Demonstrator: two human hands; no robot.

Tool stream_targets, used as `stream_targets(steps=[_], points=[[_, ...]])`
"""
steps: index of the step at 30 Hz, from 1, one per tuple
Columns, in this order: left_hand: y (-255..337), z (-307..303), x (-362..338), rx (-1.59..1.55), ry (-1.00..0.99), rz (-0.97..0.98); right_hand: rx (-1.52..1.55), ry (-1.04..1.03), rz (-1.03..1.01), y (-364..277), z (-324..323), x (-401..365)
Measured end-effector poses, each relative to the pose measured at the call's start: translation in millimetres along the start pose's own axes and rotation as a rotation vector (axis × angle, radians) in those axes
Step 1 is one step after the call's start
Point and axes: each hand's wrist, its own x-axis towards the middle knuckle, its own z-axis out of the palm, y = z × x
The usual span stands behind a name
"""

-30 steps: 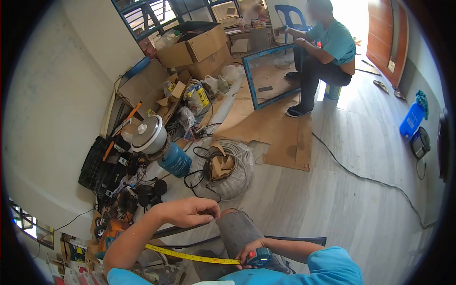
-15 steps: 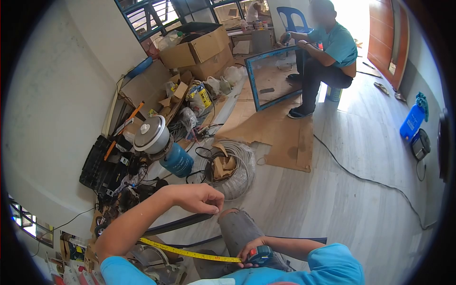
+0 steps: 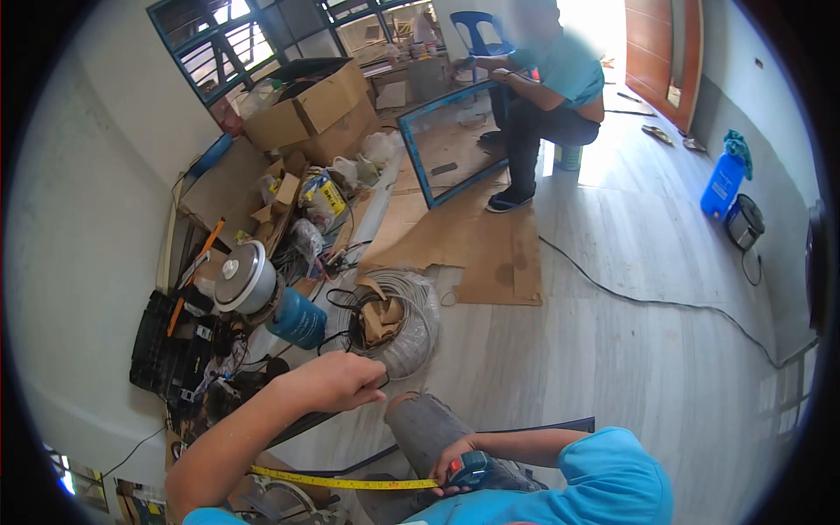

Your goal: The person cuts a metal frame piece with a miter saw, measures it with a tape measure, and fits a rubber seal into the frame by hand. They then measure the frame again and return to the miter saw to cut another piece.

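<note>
Nearest the camera, the right hand (image 3: 448, 461) has its grip clenched on the blue and red tape measure case (image 3: 472, 471), held low against the body just beside the grey-trousered knee (image 3: 426, 426). The yellow steel tape blade (image 3: 350, 481) runs out of the case to the left and passes beneath the left forearm. I cannot tell what its far end rests on. The left hand (image 3: 337, 382) hovers above and left of the knee, its grip closed in a loose fist, and I cannot tell whether it pinches anything. A second ago its finger and thumb were pinched at the knee's edge. It has since lifted clear and drawn slightly left, while the case and the drawn-out blade have stayed put. I judge that the measure is still being held, though the left hand no longer fixes a point. A dark flat strip (image 3: 542, 429) lies on the pale floor just behind the knee. Beyond it are a coil of pale plastic hose (image 3: 411, 337) and, beside that, a blue gas cylinder (image 3: 297, 320). Further off, brown cardboard sheets (image 3: 481, 245) cover the floor and a black cable (image 3: 656, 304) trails to the right. At the far end a co-worker in a teal shirt (image 3: 564, 70) sits holding a blue-framed rectangular panel (image 3: 418, 157).
</note>
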Motion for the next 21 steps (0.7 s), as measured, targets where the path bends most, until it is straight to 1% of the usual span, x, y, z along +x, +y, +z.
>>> stream_targets(steps=[3,6,9,12,15,18,21], points=[[3.0,6.7,-4.9,-0.101,0.153,0.032,0.016,-0.009,0.008,2.4,-2.7,1.1],[5.5,4.0,-13.3,-0.211,0.159,-0.038,0.012,-0.015,0.000,4.6,-2.8,2.0],[4.2,7.1,-25.6,-0.473,0.165,-0.091,-0.010,-0.001,-0.009,5.6,-3.9,1.2],[0.9,9.8,-31.0,-0.468,0.161,-0.125,-0.023,0.023,-0.005,0.0,6.1,-2.6],[3.8,10.0,-30.2,-0.513,0.129,-0.106,-0.004,-0.013,0.013,3.1,-0.1,-0.5],[4.9,10.2,-29.0,-0.364,0.132,-0.010,-0.003,0.009,0.037,0.7,3.3,-2.7],[2.9,7.5,-27.1,-0.370,0.059,-0.002,0.021,-0.084,-0.011,1.5,5.9,0.2]])
